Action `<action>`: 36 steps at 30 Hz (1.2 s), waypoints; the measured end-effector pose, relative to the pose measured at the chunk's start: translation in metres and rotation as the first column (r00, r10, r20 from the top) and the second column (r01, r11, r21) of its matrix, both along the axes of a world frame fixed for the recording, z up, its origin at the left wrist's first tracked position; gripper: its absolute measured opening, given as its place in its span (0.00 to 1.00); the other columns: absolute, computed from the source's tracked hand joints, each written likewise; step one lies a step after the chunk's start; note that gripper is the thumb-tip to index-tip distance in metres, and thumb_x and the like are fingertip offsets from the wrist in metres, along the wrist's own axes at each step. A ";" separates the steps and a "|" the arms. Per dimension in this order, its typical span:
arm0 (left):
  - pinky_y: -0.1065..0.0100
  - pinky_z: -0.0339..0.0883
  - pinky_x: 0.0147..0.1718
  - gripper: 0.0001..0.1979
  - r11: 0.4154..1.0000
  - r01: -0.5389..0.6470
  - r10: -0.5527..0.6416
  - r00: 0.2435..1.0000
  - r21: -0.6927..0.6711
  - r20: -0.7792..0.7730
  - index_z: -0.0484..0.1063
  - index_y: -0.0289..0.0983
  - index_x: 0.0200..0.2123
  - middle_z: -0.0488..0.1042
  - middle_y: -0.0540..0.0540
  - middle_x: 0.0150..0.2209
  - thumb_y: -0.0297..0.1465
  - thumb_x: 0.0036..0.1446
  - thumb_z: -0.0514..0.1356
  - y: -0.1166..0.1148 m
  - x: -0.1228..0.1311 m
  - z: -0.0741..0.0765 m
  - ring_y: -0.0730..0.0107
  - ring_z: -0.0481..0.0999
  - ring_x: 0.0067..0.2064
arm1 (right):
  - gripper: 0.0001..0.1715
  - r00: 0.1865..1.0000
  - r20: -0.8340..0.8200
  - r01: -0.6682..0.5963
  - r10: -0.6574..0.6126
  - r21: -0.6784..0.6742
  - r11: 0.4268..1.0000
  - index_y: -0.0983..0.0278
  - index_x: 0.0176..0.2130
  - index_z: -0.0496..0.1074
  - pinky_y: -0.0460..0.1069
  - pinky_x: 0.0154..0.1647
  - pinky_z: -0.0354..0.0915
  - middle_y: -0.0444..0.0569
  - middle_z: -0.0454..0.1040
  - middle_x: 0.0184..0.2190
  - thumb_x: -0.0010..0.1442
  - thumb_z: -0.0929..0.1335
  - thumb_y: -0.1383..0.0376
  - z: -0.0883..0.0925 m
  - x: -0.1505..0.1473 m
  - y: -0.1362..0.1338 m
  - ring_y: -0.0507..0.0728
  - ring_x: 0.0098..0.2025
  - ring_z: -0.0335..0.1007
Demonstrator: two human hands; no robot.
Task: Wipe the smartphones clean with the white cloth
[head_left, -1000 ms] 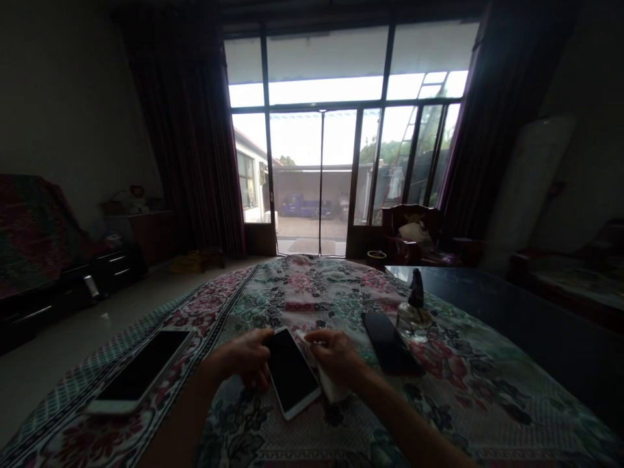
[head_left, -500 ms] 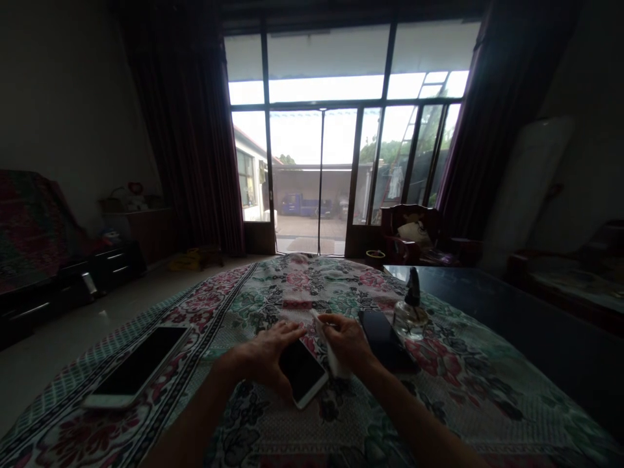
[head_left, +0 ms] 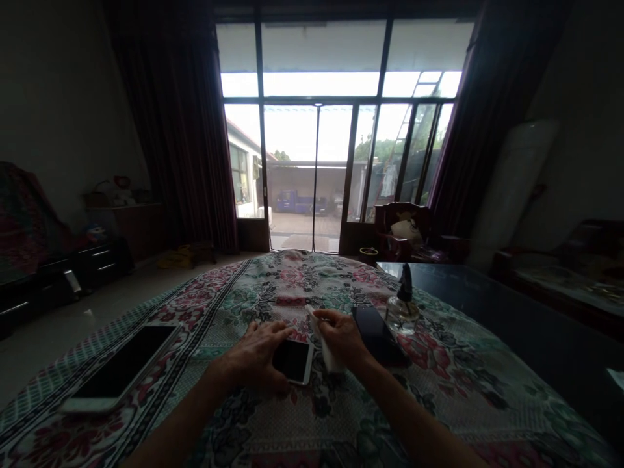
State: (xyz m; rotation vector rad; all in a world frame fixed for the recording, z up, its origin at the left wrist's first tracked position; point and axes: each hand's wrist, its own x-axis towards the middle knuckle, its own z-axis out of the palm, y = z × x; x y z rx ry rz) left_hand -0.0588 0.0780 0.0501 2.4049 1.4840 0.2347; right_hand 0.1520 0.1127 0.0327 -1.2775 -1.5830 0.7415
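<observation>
The left hand [head_left: 256,356] lies palm down with its grip open, fingers spread across the upper left of a white phone [head_left: 292,361], which sits flat and face up on a floral cloth [head_left: 273,286]. The phone's dark screen shows past the hand, and its lower right corner is clear of the fingers. The right hand [head_left: 341,338] has its grip closed on a white wipe [head_left: 325,348], pinched between thumb and fingers. The wipe's top corner sticks out to the left, and its lower end hangs just beside the phone's right edge. Close to the right of that hand lies a black phone [head_left: 375,335], face up, with a glass bottle [head_left: 402,311] topped by a dark cap standing just beyond it. Well to the left, a second white phone [head_left: 119,369] lies on the cloth's patterned border, its dark screen facing up. A dark tabletop [head_left: 487,325] runs along the right side of the cloth. Ahead are dark curtains [head_left: 170,130] flanking glass doors [head_left: 312,169], with an armchair [head_left: 400,227] just inside them.
</observation>
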 end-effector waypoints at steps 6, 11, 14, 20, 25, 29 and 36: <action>0.53 0.51 0.61 0.43 0.992 0.121 -0.123 0.988 0.024 0.089 0.64 0.46 0.62 0.65 0.44 0.63 0.41 0.39 0.70 0.009 -0.001 -0.013 0.47 0.61 0.62 | 0.16 0.999 0.018 -0.032 0.032 -0.009 0.999 0.63 0.39 0.81 0.51 0.41 0.70 0.51 0.81 0.37 0.52 0.67 0.62 -0.005 0.001 0.001 0.59 0.37 0.77; 0.61 0.65 0.49 0.36 0.999 0.047 -0.042 0.970 -0.014 0.239 0.71 0.43 0.57 0.75 0.45 0.54 0.40 0.42 0.68 0.010 -0.008 0.004 0.52 0.73 0.52 | 0.16 0.996 -0.051 -0.078 0.079 0.025 0.997 0.62 0.40 0.80 0.52 0.42 0.70 0.50 0.81 0.39 0.53 0.67 0.62 -0.006 0.003 0.003 0.60 0.40 0.77; 0.66 0.67 0.42 0.34 0.996 0.013 0.019 0.943 -0.091 0.332 0.70 0.46 0.57 0.78 0.49 0.50 0.38 0.43 0.67 0.010 -0.015 0.015 0.57 0.76 0.46 | 0.16 0.985 -0.131 -0.103 0.108 0.045 0.994 0.62 0.40 0.80 0.52 0.39 0.71 0.50 0.81 0.37 0.54 0.67 0.61 -0.005 0.001 0.002 0.60 0.38 0.77; 0.63 0.67 0.49 0.36 0.989 -0.086 0.130 0.898 -0.122 0.420 0.70 0.43 0.58 0.77 0.47 0.53 0.34 0.42 0.67 0.014 -0.024 0.017 0.55 0.75 0.52 | 0.15 0.956 -0.247 -0.129 0.158 0.129 0.983 0.63 0.39 0.80 0.50 0.35 0.71 0.50 0.80 0.33 0.54 0.69 0.59 0.002 -0.011 -0.005 0.58 0.37 0.76; 0.60 0.66 0.52 0.34 0.983 -0.040 0.127 0.852 -0.179 0.508 0.71 0.47 0.57 0.78 0.49 0.53 0.32 0.43 0.66 0.014 -0.026 0.017 0.53 0.75 0.53 | 0.13 0.955 -0.217 -0.152 0.200 0.219 0.964 0.62 0.38 0.81 0.50 0.38 0.70 0.50 0.80 0.35 0.57 0.68 0.61 0.008 -0.017 -0.013 0.57 0.38 0.75; 0.57 0.64 0.56 0.34 0.982 -0.008 0.118 0.810 -0.190 0.575 0.71 0.45 0.57 0.77 0.48 0.53 0.33 0.43 0.67 0.015 -0.031 0.016 0.52 0.74 0.54 | 0.11 0.963 -0.167 -0.149 0.210 0.318 0.936 0.61 0.36 0.81 0.50 0.39 0.70 0.50 0.79 0.34 0.57 0.68 0.63 0.014 -0.024 -0.025 0.56 0.37 0.75; 0.53 0.62 0.58 0.31 0.987 0.033 0.079 0.750 -0.156 0.656 0.71 0.43 0.57 0.76 0.47 0.55 0.36 0.46 0.67 0.019 -0.036 0.014 0.48 0.70 0.58 | 0.09 0.961 -0.160 -0.135 0.224 0.433 0.891 0.60 0.35 0.81 0.48 0.37 0.70 0.49 0.78 0.33 0.57 0.69 0.67 0.024 -0.030 -0.034 0.55 0.36 0.75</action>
